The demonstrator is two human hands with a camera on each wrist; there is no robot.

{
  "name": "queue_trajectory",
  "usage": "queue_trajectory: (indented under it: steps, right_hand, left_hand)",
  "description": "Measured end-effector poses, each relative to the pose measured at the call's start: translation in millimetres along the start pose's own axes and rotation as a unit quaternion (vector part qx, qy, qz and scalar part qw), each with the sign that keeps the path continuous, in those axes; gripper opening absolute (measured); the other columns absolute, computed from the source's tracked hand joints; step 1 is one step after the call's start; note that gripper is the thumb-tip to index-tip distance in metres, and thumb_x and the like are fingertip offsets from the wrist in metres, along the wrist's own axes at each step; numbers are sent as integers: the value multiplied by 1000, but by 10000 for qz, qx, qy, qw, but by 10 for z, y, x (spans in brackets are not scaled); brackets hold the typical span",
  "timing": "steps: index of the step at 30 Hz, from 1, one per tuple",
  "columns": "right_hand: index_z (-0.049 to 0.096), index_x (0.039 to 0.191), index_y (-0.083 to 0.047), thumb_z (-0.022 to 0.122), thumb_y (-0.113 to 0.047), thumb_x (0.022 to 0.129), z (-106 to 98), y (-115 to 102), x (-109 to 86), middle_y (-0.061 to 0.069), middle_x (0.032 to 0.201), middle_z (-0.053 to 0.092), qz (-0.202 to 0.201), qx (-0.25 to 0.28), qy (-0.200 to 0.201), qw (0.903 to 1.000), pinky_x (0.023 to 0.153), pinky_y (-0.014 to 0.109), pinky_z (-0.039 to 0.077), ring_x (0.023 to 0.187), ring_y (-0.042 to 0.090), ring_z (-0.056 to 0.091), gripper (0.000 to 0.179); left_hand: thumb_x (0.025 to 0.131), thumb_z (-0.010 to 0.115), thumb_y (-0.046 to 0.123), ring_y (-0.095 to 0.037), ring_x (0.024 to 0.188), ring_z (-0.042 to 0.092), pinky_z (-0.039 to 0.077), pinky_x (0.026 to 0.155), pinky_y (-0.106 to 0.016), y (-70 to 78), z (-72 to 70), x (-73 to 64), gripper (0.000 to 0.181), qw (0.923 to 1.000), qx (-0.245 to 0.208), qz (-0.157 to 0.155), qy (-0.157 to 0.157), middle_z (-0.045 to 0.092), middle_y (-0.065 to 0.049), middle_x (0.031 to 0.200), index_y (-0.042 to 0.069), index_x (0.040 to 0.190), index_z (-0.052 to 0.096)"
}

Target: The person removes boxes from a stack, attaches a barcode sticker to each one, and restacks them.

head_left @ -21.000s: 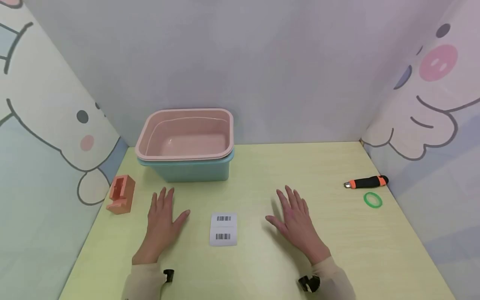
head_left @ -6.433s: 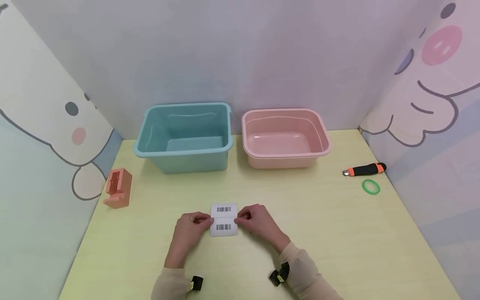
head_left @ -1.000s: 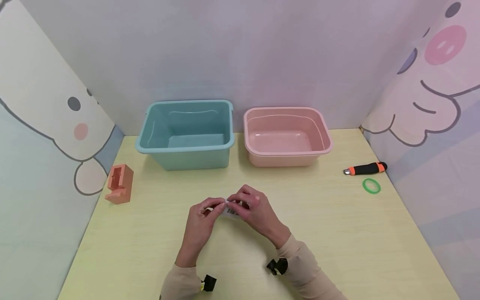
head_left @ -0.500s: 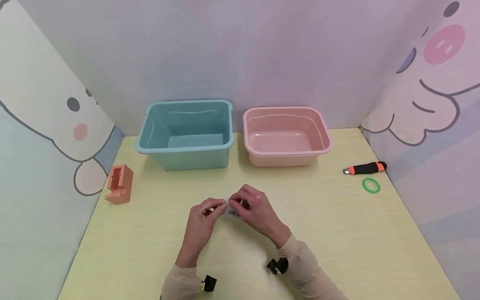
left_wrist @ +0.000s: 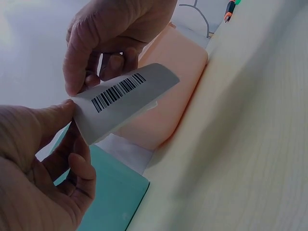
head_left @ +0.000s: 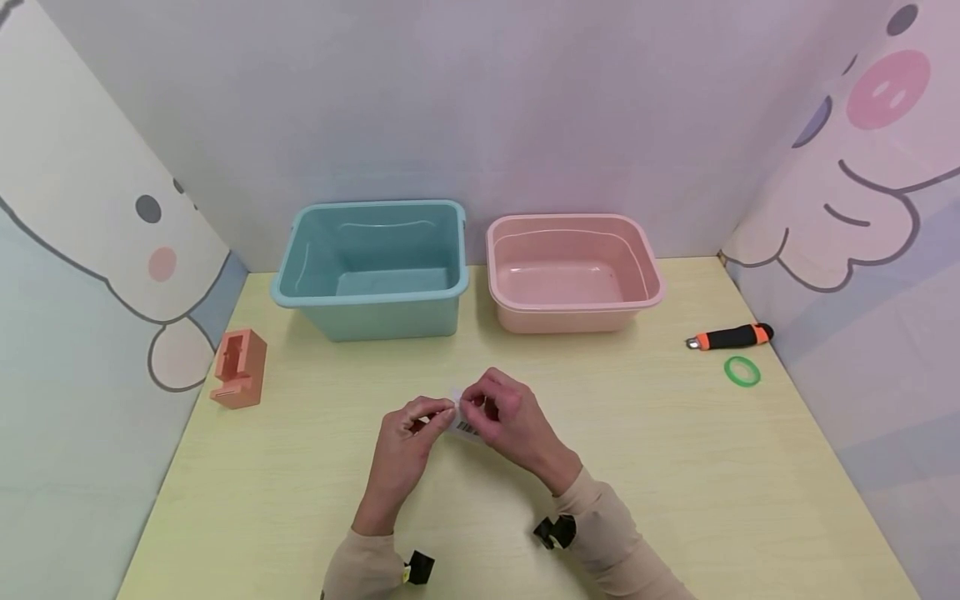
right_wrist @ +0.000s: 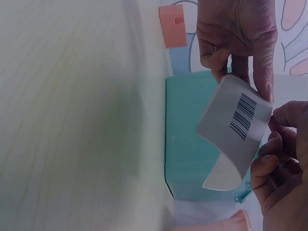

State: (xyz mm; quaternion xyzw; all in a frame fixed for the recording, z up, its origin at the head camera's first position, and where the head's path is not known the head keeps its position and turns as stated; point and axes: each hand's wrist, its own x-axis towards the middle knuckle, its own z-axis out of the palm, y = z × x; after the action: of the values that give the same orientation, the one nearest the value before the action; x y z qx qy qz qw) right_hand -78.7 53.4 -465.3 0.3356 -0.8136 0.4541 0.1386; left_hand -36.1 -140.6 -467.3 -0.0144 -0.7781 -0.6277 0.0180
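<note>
My left hand (head_left: 401, 450) and right hand (head_left: 516, 421) meet above the middle of the table, both on a small white barcode label sheet (head_left: 465, 427). In the left wrist view the sheet (left_wrist: 118, 98) is bent, one printed barcode showing. Thumb and finger of my left hand (left_wrist: 33, 159) pinch its edge. My right hand (left_wrist: 108, 33) pinches the same edge close by, its fingertips partly hidden. From the right wrist, the sheet (right_wrist: 236, 118) curves downward with a blank white flap below its printed part.
Behind the hands stand a teal tub (head_left: 382, 318) and, right of it, a pink tub (head_left: 570, 321). An orange-pink tape dispenser-like block (head_left: 255, 371) is at the left edge. At right lie a utility knife (head_left: 731, 337) and a green ring (head_left: 742, 372).
Earlier the pink tub sat nested in the teal one; now they stand apart. The label sheet has left the table. Within the last second my right fingertips have shifted slightly right.
</note>
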Motion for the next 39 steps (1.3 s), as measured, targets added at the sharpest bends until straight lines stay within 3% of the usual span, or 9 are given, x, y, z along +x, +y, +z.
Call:
queue_trajectory:
  steps: [17,39]
  right_hand:
    - [74,93,-5,77,5,89,-60,23,14,1,87,60,86,-102,336,9993,58,19,47,69,9,53,11]
    - [74,87,0,76,12,84,-229,128,59,6,81,60,242,-210,1375,9900,55,21,44,65,13,54,13]
  left_hand:
    - [99,76,13,-17,89,63,49,73,-23,-11,-6,-10,9,9993,73,-311,190,78,-2,101,11,105,82]
    - [98,77,12,-18,77,56,42,62,-22,-78,-57,-22,8,9975,-4,-580,394,77,-7,101,9,103,81]
